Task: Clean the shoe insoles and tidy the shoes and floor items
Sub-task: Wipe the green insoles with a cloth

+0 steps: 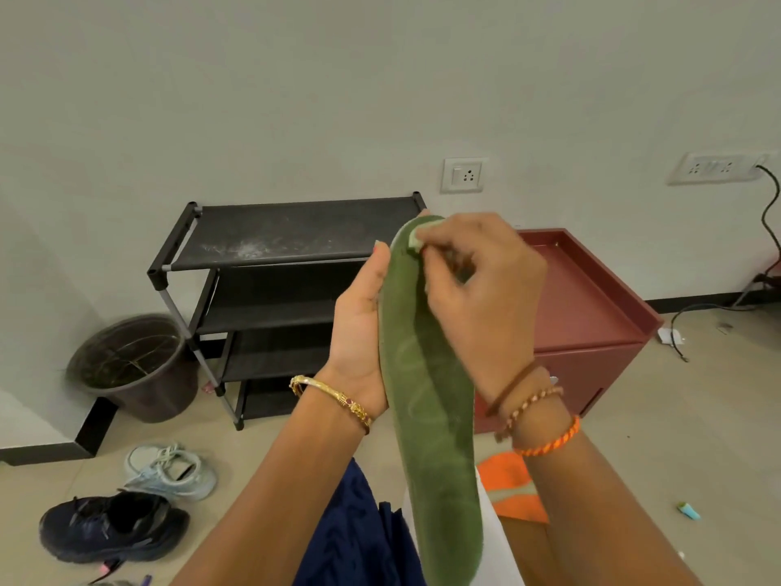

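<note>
One green insole (427,399) is held upright in front of the person, its toe end near the top of the black shoe rack (291,234) behind it and its heel end running down past the lower frame edge. The left hand (359,327) supports it from the side and rear, palm against the long edge with the fingers wrapped behind, only a fingertip showing past the toe. The right hand (477,285) has its fingers curled, pinching a small pale wiping piece (416,241) against the toe end of the insole.

The insole curves along its length and looks thin, light and flexible; judged so, it will bend under rubbing pressure unless backed by a palm, and is best held along its long edges at mid-length. Its fabric face appears napped, so grip should be secure, not slippery.

What the pale piece is, whether cloth, wipe or sponge, cannot be made out. The insole's underside and heel tip are out of view. On the floor at left lie a pale sneaker (169,473) and a dark sneaker (114,526); a brown pot (135,365), a red cabinet (591,319) and an orange item (511,484), partly hidden by the right forearm, are also present.
</note>
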